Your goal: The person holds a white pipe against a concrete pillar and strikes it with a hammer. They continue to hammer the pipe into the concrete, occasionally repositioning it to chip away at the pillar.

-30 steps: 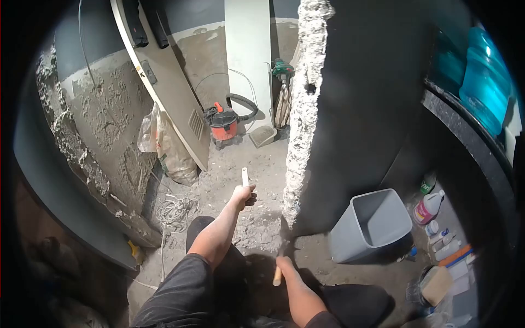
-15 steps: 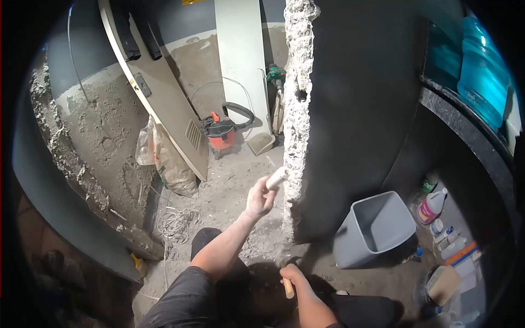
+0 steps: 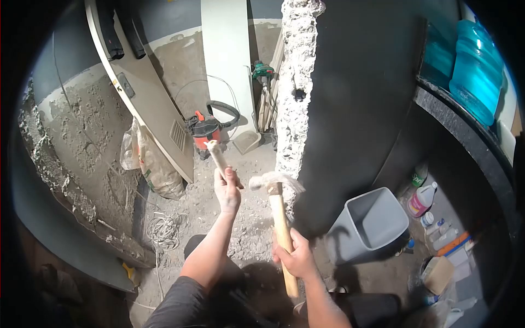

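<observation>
My left hand (image 3: 228,192) is closed around a pale, dust-covered chisel (image 3: 218,157) that slants up and to the left, away from the wall. In my right hand (image 3: 295,254) is a claw hammer (image 3: 280,221), gripped by its light wooden handle with the head up. The hammer's dusty head, slightly blurred, overlaps the lower part of the wall's rough broken edge (image 3: 292,128) in this view. That edge is white and crumbly, with a dark hole partway up. Rubble (image 3: 250,240) lies on the floor below it.
Right of the dark wall (image 3: 355,93) stands a grey bin (image 3: 377,221), with several bottles (image 3: 422,199) beyond it. A red and black vacuum cleaner (image 3: 206,131), a dustpan (image 3: 247,142) and a filled sack (image 3: 159,169) are farther back. Coiled cable (image 3: 164,232) lies at left.
My left hand has drawn the chisel left and down from the wall edge and tipped it leftward. My right hand has raised the hammer, bringing its head up beside the edge. The view has shifted slightly.
</observation>
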Demonstrator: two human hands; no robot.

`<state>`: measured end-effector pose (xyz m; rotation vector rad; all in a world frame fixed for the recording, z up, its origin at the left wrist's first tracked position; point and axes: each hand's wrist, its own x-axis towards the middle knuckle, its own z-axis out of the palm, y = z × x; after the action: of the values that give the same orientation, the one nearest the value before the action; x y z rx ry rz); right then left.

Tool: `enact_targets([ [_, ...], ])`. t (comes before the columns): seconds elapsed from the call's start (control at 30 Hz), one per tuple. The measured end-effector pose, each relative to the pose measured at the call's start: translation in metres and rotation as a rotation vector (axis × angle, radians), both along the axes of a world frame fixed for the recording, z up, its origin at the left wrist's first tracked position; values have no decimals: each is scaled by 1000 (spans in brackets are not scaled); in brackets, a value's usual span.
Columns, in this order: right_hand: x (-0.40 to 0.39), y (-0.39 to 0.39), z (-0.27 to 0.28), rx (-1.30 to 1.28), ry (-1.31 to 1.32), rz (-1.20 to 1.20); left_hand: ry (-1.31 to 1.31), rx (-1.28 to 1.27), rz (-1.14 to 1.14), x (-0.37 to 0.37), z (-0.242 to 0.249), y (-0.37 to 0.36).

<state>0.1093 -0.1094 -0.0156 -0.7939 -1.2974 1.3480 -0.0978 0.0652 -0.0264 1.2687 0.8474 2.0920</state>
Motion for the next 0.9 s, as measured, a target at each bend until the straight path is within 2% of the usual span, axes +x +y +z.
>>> enact_targets([
  [0.03,-6,2,-6,4,2,3,-66,-27,-22,-4,2,-1],
  [0.17,-34,6,-45,31,212,-171,-45,-192,37,-11,-4,-4],
  [0.23,-47,1,-52,191,212,-369,64,-248,58,-10,-18,-1],
  [0.37,-35,8,-33,507,141,-597,224,-416,2,-12,-52,7],
  [0.4,-35,10,-46,262,236,-505,418,-592,0,-14,-59,10],
  [0.43,-18,18,-39,443,79,-544,613,-768,-1,-17,-65,12],
  [0.5,-2,24,-21,568,41,-636,896,-1134,-86,-28,-62,16],
  [0.53,9,37,-21,991,-258,-841,1017,-1270,-145,-42,-67,23],
  [0.57,16,38,-24,1020,-339,-842,1134,-1407,-208,-55,-72,30],
  [0.6,20,33,-18,836,-220,-704,1314,-1545,-216,-70,-81,40],
  [0.63,23,32,-15,653,-106,-563,1423,-1597,-252,-75,-67,32],
  [0.7,28,37,-13,671,-14,-483,1447,-1680,-260,-98,-60,31],
  [0.77,31,36,-1,660,-12,-526,1425,-1713,-201,-111,-58,24],
  [0.8,31,35,1,654,-11,-549,1392,-1606,-161,-115,-56,12],
  [0.83,23,38,-15,596,-20,-512,1396,-1607,-212,-144,-93,23],
  [0.9,34,43,-8,727,-58,-361,1373,-1707,-202,-110,-72,-13],
])
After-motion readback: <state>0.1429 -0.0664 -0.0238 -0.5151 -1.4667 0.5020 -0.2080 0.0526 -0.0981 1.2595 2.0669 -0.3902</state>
